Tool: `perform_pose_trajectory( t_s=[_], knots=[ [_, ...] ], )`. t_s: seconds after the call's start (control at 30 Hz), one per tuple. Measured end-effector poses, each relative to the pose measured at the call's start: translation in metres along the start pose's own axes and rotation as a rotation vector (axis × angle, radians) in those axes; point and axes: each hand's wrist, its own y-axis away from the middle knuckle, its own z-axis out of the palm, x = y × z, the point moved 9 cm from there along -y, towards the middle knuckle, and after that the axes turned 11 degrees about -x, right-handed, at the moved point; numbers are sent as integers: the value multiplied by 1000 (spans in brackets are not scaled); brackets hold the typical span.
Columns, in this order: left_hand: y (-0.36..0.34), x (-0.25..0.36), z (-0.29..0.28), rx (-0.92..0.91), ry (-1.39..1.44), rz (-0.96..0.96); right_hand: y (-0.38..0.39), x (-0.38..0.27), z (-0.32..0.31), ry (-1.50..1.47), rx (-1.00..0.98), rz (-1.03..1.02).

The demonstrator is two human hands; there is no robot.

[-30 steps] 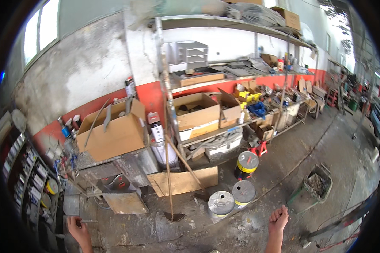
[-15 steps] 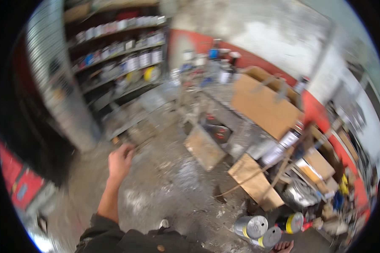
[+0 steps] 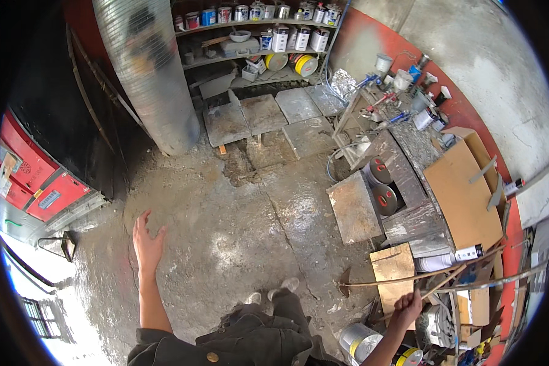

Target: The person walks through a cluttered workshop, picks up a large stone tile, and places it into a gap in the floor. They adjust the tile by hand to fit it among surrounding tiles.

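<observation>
My left hand [image 3: 148, 243] hangs open over the concrete floor [image 3: 232, 219] at lower left, fingers apart and touching nothing. My right hand [image 3: 409, 308] is closed at lower right, over a plywood board [image 3: 387, 261] and long wooden poles [image 3: 372, 283]; whether it grips a pole or hangs in front of them, I cannot tell. Below it stand metal drums [image 3: 360, 343]. Beside the board are a dirty square panel [image 3: 352, 210] and a large cardboard box [image 3: 460, 201]. My legs and shoes show at the bottom center.
Shelves of paint cans [image 3: 244, 49] line the back, beside a ribbed metal duct [image 3: 146, 73]. Loose slabs [image 3: 262, 113] cover the floor below them. A cluttered bench [image 3: 409, 113] runs along the right wall. A red-fronted unit [image 3: 60, 195] and a small metal frame [image 3: 58, 247] are at left.
The view has swung leftward and down from the long rack to the corner with shelves and duct. My left hand has risen from the lower edge, its fingers now spread.
</observation>
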Motion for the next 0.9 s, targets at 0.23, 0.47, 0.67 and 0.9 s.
perform_pose_trajectory(
  t_s=[0.23, 0.47, 0.67, 0.9],
  knots=[
    [-24, -5, 4, 147, -38, -183, -133, 20, 151, 243, -357, -87],
    [-68, 11, 12, 237, -45, -276, -236, 52, 279, 278, -564, 6],
    [-139, -19, 29, 288, -62, -372, -306, 106, 389, 320, -680, 75],
    [-352, 6, 88, 221, 88, -249, -378, 119, 519, 445, -689, 17]
  ],
)
